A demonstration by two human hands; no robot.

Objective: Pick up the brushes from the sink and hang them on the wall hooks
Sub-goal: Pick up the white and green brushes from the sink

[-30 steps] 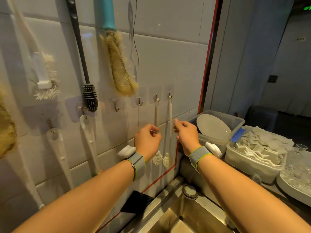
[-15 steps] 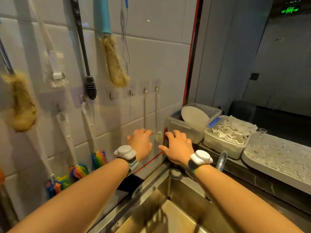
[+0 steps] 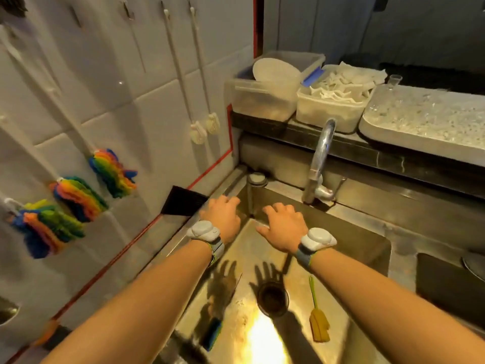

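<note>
Two brushes lie in the steel sink (image 3: pixel 367 240). A yellow brush with a green handle (image 3: pixel 318 321) rests right of the drain (image 3: pixel 273 299). A dark brush with a blue head (image 3: pixel 214 331) lies left of the drain, partly in my hands' shadow. My left hand (image 3: pixel 223 216) hovers over the sink's left rim, fingers apart, holding nothing. My right hand (image 3: pixel 284 227) hovers over the basin, also spread and holding nothing. On the tiled wall hang two thin white brushes (image 3: pixel 198 131) and several rainbow brushes (image 3: pixel 78 198), below a row of hooks (image 3: pixel 128 11).
A curved tap (image 3: pixel 321 158) stands behind the sink. On the shelf behind it are a plastic tub with a plate (image 3: pixel 262 101), a tub of white utensils (image 3: pixel 333 111) and a tray of glasses (image 3: pixel 425 122). A black scraper (image 3: pixel 181 203) leans by the wall.
My view has tilted down from the wall hooks to the sink. Both hands dropped from the thin white brushes to just above the basin, fingers now spread.
</note>
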